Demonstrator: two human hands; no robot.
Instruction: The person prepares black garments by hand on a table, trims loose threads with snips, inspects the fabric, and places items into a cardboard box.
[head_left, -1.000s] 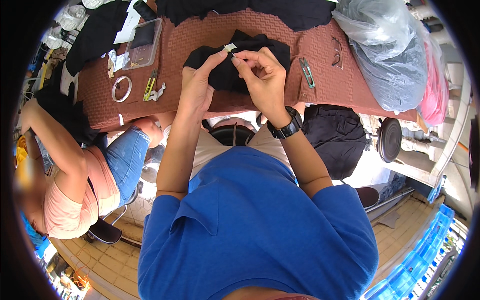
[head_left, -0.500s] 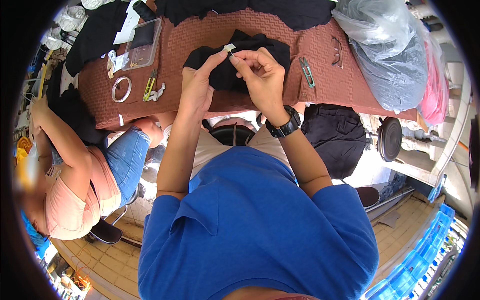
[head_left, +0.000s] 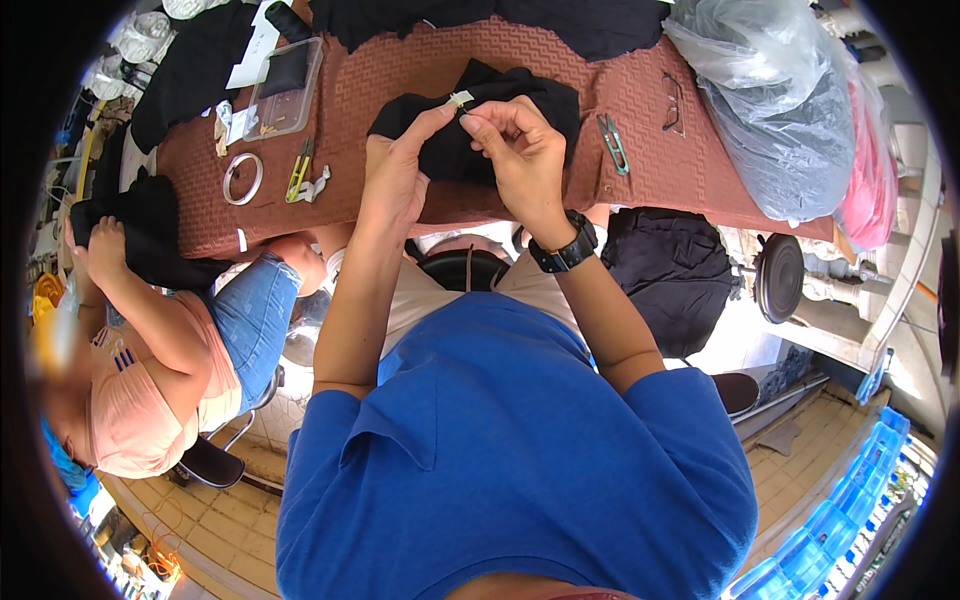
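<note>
A black cloth (head_left: 455,155) lies bunched on the near part of the table, with a small whitish tag (head_left: 460,98) at its upper middle. My left hand (head_left: 397,170) is closed at the cloth's left side, its thumb against the base of the tag, pinching tag and cloth together. Just right of the tag, my right hand (head_left: 525,155) has thumb and forefinger pressed together over the cloth. Whatever is in that pinch is too small to make out. A dark watch circles my right wrist.
Thread snips (head_left: 613,145) and eyeglasses (head_left: 674,105) lie to the right, before a large plastic bag (head_left: 770,110). At left are yellow-handled snips (head_left: 299,172), a white ring (head_left: 242,180) and a clear tray (head_left: 312,85). A co-worker (head_left: 160,370) sits left, holding black cloth.
My right fingers have shifted very slightly beside the tag; my left hand keeps its place. The co-worker's arms have come down, with black cloth now in their hands.
</note>
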